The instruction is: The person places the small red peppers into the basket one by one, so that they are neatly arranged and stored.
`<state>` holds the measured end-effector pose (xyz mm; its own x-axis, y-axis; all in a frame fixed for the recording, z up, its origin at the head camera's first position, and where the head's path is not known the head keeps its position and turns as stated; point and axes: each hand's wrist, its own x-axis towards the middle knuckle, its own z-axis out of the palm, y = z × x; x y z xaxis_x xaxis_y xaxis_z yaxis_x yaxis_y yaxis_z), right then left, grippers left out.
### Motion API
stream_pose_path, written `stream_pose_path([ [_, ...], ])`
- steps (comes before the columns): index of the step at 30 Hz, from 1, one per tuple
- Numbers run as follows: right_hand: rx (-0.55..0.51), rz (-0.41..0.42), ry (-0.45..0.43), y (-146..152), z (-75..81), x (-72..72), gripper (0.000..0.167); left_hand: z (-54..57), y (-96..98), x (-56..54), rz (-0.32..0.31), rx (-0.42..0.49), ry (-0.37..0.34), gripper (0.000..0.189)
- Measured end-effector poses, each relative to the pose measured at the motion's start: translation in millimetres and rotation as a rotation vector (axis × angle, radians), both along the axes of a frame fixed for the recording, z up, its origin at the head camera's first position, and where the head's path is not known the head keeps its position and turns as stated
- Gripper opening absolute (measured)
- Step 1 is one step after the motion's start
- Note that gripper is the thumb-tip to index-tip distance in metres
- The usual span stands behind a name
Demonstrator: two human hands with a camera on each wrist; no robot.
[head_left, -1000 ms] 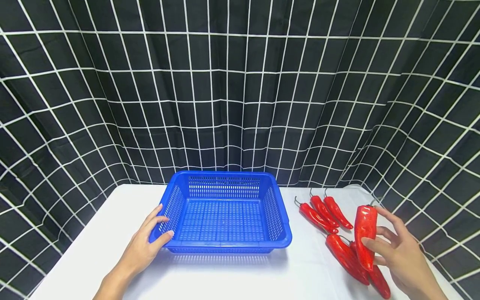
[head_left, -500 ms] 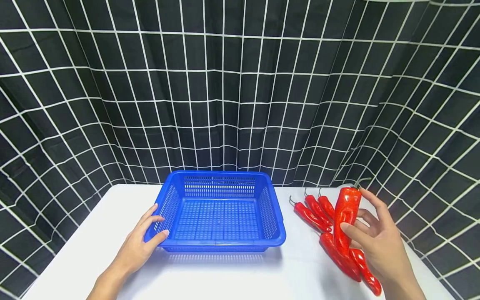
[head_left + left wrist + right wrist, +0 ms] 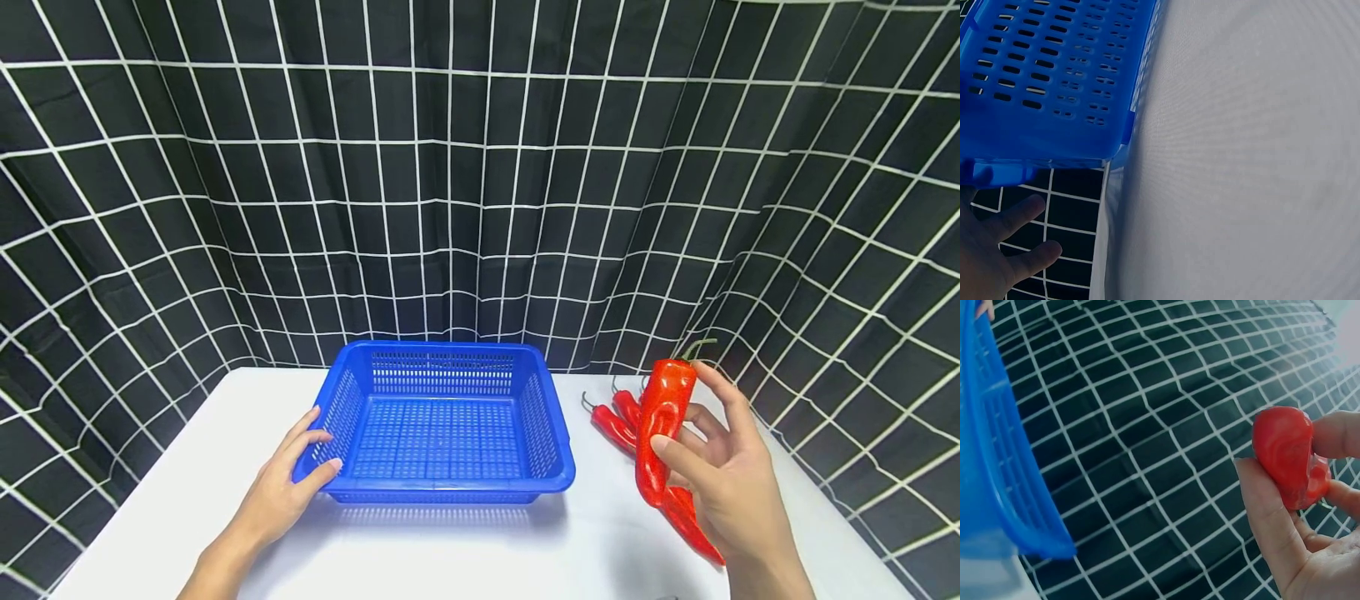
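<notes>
Black curtain [image 3: 420, 225], white grid, behind white table [image 3: 187, 475]. Blue basket [image 3: 450, 485] unmoved on table. Left hand [image 3: 281, 483] at its left end, fingers loosely spread at rim. Right hand [image 3: 731, 475] has come left, thumb and fingers pinching red pepper [image 3: 667, 400]. Held one, tilted, stem up, now nearer basket but apart, outside it: looks like carry under way, unfinished. Loose peppers [image 3: 613, 427] lie right of basket, now more hidden behind it and hand.

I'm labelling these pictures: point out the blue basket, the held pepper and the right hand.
Blue basket [image 3: 435, 486], head view, front rim.
Held pepper [image 3: 657, 417], head view, mid-body.
Right hand [image 3: 727, 475], head view, middle of the hand.
</notes>
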<state>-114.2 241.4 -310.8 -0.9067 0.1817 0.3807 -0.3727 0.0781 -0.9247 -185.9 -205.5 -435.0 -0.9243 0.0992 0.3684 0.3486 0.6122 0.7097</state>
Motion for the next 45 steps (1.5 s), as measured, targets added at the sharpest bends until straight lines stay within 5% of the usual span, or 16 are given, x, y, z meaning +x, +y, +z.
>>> stream_pose_path([
  [23, -0.167, 0.264, 0.174, -52.7, 2.7, -12.0, 0.08, -1.4, 2.6, 0.9, -0.006, 0.018, -0.01, 0.033],
  [45, -0.181, 0.318, -0.015, -116.8, -29.8, -49.6, 0.084, -1.8, 1.2, -0.8, -0.006, 0.03, -0.006, 0.034],
])
